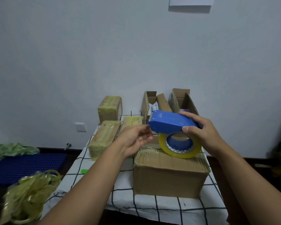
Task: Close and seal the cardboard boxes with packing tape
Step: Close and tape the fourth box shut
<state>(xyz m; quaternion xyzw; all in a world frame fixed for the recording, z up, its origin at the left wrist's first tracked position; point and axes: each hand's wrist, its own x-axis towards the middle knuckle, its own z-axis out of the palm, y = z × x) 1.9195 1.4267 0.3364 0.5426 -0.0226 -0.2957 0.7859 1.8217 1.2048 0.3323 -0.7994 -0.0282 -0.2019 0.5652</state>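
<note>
While the right hand [203, 135] grips the tape dispenser [172, 124], left hand [136, 140] loosely curled, empty, a large box [169, 172] sits taped beneath the fingers; beyond, two open boxes [183, 101] remain unsealed

Hands: two, the right hand [201, 133] gripping the dispenser, the left hand [135, 140] just left of its front end.
Tape dispensers: one, blue [170, 123], in the grip.
Tape rolls: one, yellowish [180, 146], hanging under the grip.
Sealed boxes: four; a large box [169, 174] directly below the grip, and three taped boxes [104, 138] [109, 108] [132, 122] left of and beyond it.
Open boxes: two, [152, 103] [182, 101] just behind the grip.
Bags of crumpled tape: one [28, 190], far down and left of the grip.
Wall sockets: one [80, 127], well left of the grip.
</note>
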